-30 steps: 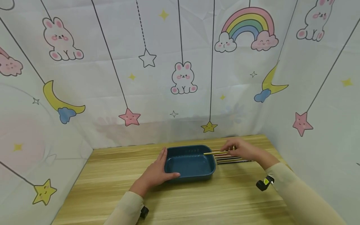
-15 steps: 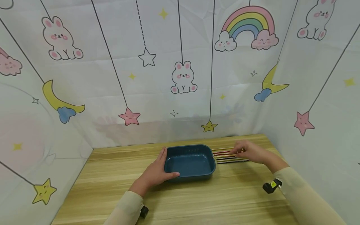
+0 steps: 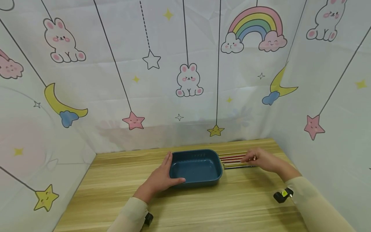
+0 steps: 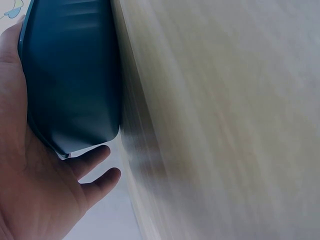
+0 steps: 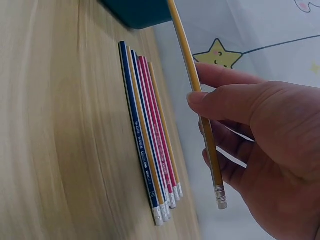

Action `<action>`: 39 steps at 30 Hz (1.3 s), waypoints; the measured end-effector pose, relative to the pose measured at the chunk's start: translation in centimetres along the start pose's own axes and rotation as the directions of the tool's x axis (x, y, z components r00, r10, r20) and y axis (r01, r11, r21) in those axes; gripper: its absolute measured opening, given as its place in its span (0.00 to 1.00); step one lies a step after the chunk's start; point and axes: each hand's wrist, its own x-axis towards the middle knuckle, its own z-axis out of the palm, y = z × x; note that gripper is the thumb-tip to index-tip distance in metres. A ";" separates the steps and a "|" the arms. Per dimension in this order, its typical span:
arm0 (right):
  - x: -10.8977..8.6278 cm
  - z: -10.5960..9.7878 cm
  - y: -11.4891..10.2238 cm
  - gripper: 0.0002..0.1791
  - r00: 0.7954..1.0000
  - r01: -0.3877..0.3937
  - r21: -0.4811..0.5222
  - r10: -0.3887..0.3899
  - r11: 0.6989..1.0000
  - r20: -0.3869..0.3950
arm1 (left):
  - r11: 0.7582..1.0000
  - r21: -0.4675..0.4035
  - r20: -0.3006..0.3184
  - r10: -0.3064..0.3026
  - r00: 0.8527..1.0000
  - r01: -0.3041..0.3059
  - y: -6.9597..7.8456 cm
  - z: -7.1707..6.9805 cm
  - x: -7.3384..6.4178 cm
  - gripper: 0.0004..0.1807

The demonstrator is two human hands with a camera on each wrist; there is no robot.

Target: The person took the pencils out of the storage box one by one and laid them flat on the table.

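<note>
A dark teal rectangular box (image 3: 197, 170) stands on the table, nothing visible inside it. My left hand (image 3: 160, 175) rests on its left end, thumb along the near rim and fingers against the left side. In the left wrist view, two fingers (image 4: 102, 186) extend loosely past the box's end (image 4: 75, 75). To the right of the box, my right hand (image 3: 263, 159) pinches a yellow pencil (image 5: 187, 55) between thumb and fingers, its eraser end downward in the right wrist view. Several pencils (image 5: 145, 135), dark blue, yellow and pink-red, lie side by side beneath it.
The wood-grain table (image 3: 116, 183) meets a white fabric backdrop (image 3: 162, 96) printed with rabbits, stars and a rainbow, behind and on both sides. Small black devices (image 3: 282, 195) are strapped at both wrists.
My right hand has drawn back to the right and slightly nearer, pulling the yellow pencil's tip away from over the box toward the pencil row. The left hand and box stay put.
</note>
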 end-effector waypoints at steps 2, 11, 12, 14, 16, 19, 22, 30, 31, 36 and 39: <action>-0.1 0.2 0.3 0.13 1.000 0.018 0.003 -0.018 1.000 -0.009 | 1.000 0.001 -0.002 -0.002 1.000 0.002 0.0 0.0 0.0 0.74; -0.4 1.6 2.4 0.14 0.993 0.102 -0.032 -0.104 0.994 -0.051 | 1.000 0.002 0.002 0.004 1.000 -0.004 -0.2 0.1 0.1 0.74; -0.5 1.7 2.7 0.15 0.993 0.104 -0.041 -0.106 0.994 -0.057 | 1.000 0.001 0.002 0.004 1.000 -0.004 -0.2 0.1 0.1 0.74; -0.6 1.9 3.1 0.15 0.993 0.098 -0.051 -0.101 0.994 -0.068 | 1.000 0.001 0.000 0.003 1.000 -0.003 -0.2 0.1 0.1 0.74; -0.6 2.1 3.6 0.15 0.991 0.102 -0.065 -0.107 0.993 -0.080 | 1.000 0.005 -0.001 0.000 1.000 0.000 -0.2 0.1 0.1 0.74; -0.6 2.4 4.0 0.14 0.990 0.094 -0.075 -0.101 0.993 -0.097 | 1.000 0.005 -0.004 -0.003 1.000 0.003 -0.1 0.1 0.1 0.74; -0.6 2.8 4.3 0.12 0.985 0.122 -0.081 -0.130 0.989 -0.110 | 1.000 0.003 -0.005 0.000 1.000 0.000 0.0 0.1 0.1 0.74; -0.6 3.4 4.4 0.12 0.982 0.143 -0.092 -0.153 0.985 -0.113 | 1.000 0.003 -0.005 0.000 1.000 0.000 0.1 0.0 0.0 0.74; -0.6 3.5 4.5 0.12 0.984 0.129 -0.099 -0.140 0.987 -0.113 | 1.000 0.003 -0.005 0.000 1.000 0.000 0.1 0.0 0.0 0.74; -0.4 3.6 4.6 0.12 0.988 0.086 -0.120 -0.100 0.989 -0.119 | 1.000 0.006 0.000 0.004 1.000 -0.004 0.2 -0.1 -0.1 0.75; -0.4 3.7 4.6 0.11 0.988 0.083 -0.117 -0.096 0.990 -0.117 | 1.000 0.007 0.001 0.011 1.000 -0.011 0.1 -0.1 -0.1 0.75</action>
